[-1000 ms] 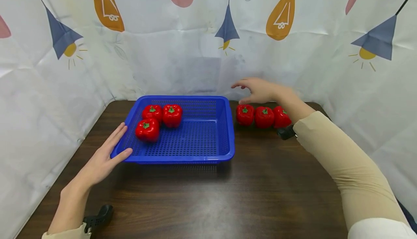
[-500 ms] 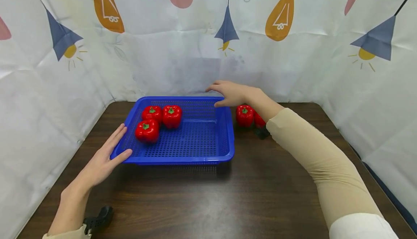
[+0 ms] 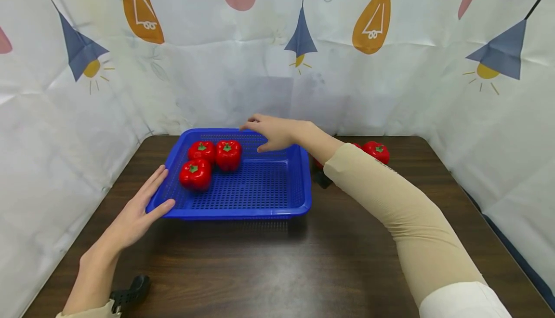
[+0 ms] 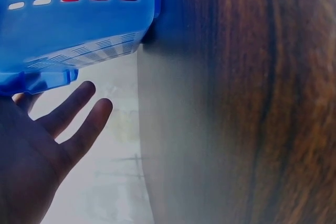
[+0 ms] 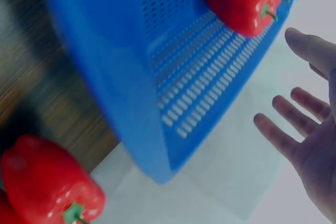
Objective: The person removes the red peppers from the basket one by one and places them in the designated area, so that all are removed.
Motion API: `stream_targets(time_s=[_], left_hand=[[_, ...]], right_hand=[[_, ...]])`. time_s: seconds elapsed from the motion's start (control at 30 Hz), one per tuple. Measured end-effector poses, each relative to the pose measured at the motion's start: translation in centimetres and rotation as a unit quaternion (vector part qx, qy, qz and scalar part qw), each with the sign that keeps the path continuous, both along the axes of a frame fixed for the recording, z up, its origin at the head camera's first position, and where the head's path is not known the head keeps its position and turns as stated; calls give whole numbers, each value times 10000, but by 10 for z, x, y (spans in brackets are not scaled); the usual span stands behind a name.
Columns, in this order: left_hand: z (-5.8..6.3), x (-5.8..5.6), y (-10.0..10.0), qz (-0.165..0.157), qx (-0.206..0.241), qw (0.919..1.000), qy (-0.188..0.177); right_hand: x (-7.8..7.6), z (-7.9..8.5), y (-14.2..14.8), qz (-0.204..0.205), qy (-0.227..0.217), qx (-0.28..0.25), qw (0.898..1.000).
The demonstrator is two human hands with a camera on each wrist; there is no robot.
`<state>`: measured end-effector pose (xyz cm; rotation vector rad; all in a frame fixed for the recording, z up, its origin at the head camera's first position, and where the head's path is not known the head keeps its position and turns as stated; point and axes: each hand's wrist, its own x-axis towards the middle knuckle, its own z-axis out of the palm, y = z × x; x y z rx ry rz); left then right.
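Observation:
A blue plastic basket (image 3: 243, 213) with slotted walls stands on the table, three red bell peppers (image 3: 196, 174) grouped in its left part. My left hand (image 3: 134, 217) rests at the basket's left rim, fingers spread and straight; the left wrist view has its fingers beneath the rim of the basket (image 4: 68, 24). Over the basket's back right part hovers my right hand (image 3: 277, 132), holding nothing, its fingers loosely bent. The right wrist view shows this hand (image 5: 315, 135) apart from the rim, with a bell pepper (image 5: 239, 1) inside the basket beyond.
Right of the basket, more bell peppers (image 3: 375, 152) lie on the dark wooden table (image 3: 243, 270), partly hidden by my right forearm. A white curtain (image 3: 243, 86) printed with lamps and bulbs hangs behind the table. Black wrist mounts (image 3: 132, 293) sit on both arms.
My right hand has moved left, from above the bell peppers on the table to over the basket, carrying nothing. My left hand and the basket have stayed put.

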<state>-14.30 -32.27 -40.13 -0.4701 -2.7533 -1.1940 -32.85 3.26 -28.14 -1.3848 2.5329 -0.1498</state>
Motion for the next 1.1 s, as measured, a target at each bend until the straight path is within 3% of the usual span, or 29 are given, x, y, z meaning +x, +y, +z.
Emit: stream_targets(time_s=[0.23, 0.67, 1.1], left_hand=[[-2, 1, 0, -2, 14, 10000, 6], [-1, 2, 0, 35, 73, 10000, -7], [-1, 1, 0, -6, 83, 10000, 48]], right_hand=[[7, -13, -27, 32, -140, 313, 9994], [6, -36, -64, 47, -402, 345, 9986], [1, -50, -78, 34, -176, 55, 9998]])
